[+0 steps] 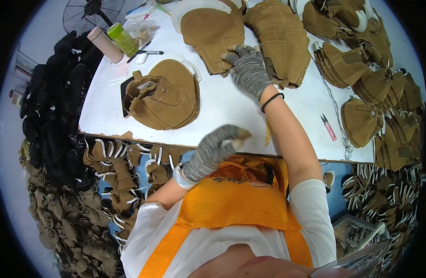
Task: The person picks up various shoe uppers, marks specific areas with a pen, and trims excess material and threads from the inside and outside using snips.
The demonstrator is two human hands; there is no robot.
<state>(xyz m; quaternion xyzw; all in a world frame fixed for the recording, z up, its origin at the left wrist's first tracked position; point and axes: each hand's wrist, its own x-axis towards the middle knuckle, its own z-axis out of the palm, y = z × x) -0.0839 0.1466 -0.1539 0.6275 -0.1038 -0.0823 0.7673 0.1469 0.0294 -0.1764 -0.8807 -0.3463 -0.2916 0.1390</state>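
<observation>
1. The right hand [248, 69], in a grey knit glove, lies flat with fingers spread on the edge of a tan suede piece [212, 34] at the far side of the white counter [231, 111].
2. The left hand [217, 148], also gloved, hovers curled above the counter's near edge, holding nothing.
3. A stack of tan pieces [164, 97] sits to the left; pink snips [328, 127] lie to the right.

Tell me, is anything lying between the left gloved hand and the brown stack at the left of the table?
Nothing visible does. The left hand hovers at the table's near edge, and only bare white table separates it from the brown stack.
</observation>
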